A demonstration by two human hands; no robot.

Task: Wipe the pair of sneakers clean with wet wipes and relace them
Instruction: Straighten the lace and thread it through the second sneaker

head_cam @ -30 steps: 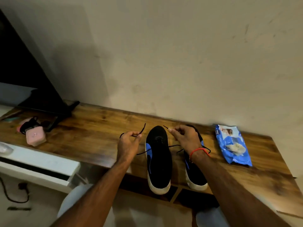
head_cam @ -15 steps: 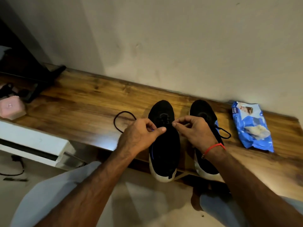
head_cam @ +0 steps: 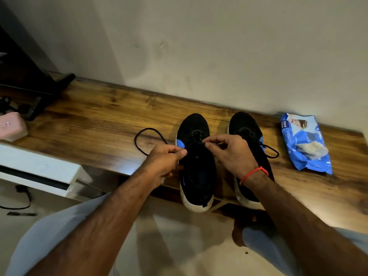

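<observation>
Both sneakers stood side by side on the wooden desk at the centre of the frame, toes toward the wall. The left hand pinched one end of the black lace beside the left sneaker, its grip closed between thumb and forefinger. The right hand pinched the other end over the eyelets, fingers curled tight.

To lace well, I judged the two ends should be drawn to even length before crossing, each tip fed cleanly through its eyelet, and the loose loop at the left kept from snagging.

The eyelets were lost in black on black, so how many rows were laced could not be told. The right sneaker was partly covered by the right wrist. The wipes packet lay at right, its opening unclear.
</observation>
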